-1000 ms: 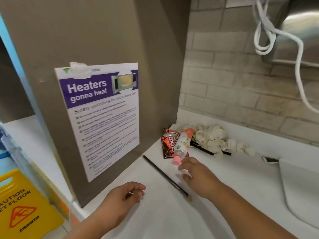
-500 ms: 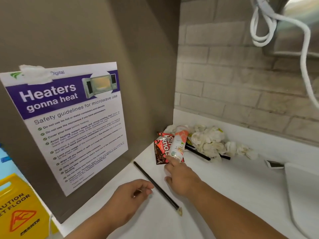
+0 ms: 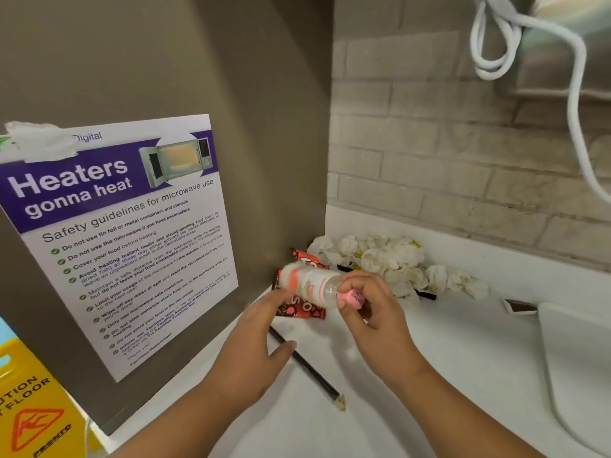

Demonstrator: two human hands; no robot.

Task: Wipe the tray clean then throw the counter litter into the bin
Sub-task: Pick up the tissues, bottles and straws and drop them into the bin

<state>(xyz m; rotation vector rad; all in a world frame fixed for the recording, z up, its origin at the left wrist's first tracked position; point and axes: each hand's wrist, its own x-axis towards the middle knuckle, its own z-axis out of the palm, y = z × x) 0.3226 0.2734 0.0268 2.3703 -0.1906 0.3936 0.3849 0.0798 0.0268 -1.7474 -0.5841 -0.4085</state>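
Your white counter [image 3: 446, 375] fills the lower right of the frame and runs back to the tiled wall [image 3: 463, 166]. In the back corner, at centre frame, you have a heap of crumpled white tissues [image 3: 390, 256]. A red and brown snack wrapper [image 3: 299, 309] lies flat just left of it. A thin black stick [image 3: 310, 368] lies diagonally at lower centre, its pale tip toward you. A second black stick [image 3: 426, 295] pokes out from under the tissues. A small dark scrap [image 3: 519, 307] sits right of the heap, just beside the white tray [image 3: 582, 358] at the right edge.

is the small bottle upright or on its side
On its side: the right hand pinches the bottle at its pink cap end, body pointing left, roughly level.
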